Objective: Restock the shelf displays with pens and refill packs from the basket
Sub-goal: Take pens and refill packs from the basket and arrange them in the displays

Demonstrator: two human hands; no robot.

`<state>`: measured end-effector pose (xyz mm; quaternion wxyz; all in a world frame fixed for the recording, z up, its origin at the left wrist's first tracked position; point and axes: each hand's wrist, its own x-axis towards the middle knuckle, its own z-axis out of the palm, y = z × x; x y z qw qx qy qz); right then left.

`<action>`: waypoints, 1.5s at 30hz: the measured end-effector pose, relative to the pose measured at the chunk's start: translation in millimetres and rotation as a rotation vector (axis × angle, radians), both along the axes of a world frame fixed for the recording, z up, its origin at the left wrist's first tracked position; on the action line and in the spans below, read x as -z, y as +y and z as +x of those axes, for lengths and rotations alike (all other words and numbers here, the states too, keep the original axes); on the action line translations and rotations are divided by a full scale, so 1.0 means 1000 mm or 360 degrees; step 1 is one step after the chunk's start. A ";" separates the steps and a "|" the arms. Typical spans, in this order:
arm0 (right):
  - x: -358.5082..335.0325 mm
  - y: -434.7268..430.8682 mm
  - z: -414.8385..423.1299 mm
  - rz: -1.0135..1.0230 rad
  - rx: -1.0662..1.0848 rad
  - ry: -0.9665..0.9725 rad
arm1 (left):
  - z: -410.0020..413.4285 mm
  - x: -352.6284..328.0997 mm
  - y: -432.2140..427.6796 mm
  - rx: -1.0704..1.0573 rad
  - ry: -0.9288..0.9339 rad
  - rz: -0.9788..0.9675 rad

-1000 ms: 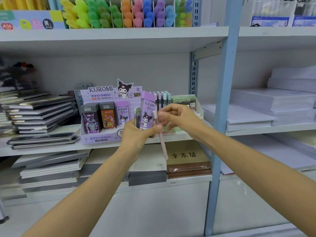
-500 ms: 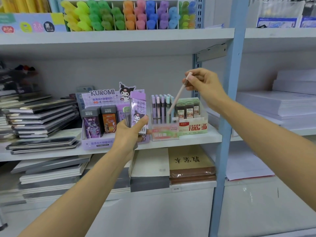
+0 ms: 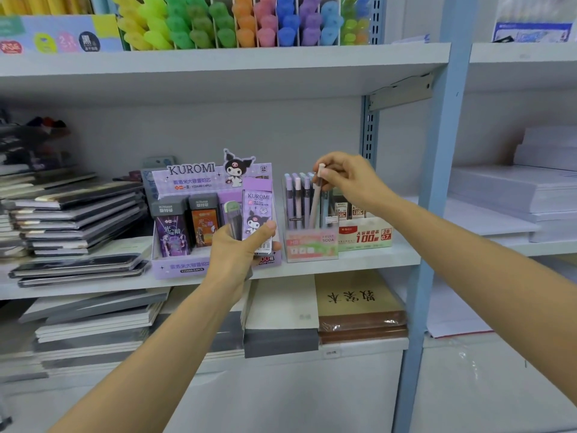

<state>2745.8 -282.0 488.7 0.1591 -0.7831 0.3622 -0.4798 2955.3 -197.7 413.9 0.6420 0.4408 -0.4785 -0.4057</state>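
Thumb and forefinger of the right hand [image 3: 351,181] are pinching the cap end of a pink pen [image 3: 315,205]. The pen is leaning slightly, its lower end sitting down among the pastel pens in the clear pen box [image 3: 312,250] on the middle shelf [image 3: 381,260]. The left hand [image 3: 234,256] is curling round a purple refill pack [image 3: 258,214], thumb lying across its front, and holding it just in front of the Kuromi display [image 3: 187,182].

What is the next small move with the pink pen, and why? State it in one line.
Probably ease the pink pen down until it seats, then let go: the right hand pinches its top, its lower end is already among the pens in the clear display box, yet it leans and stands above its neighbours. The left hand holds a refill pack.
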 end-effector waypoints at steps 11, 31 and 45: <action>0.003 -0.003 0.010 -0.0205 0.0267 0.0060 | -0.001 0.000 0.003 0.0091 0.0068 -0.0037; 0.003 0.022 0.010 0.0175 -0.0099 -0.0268 | -0.011 -0.004 0.008 0.0154 -0.0079 0.0051; 0.022 0.056 -0.009 0.0527 -0.0448 -0.0381 | -0.024 -0.004 0.018 0.0317 -0.0188 0.0161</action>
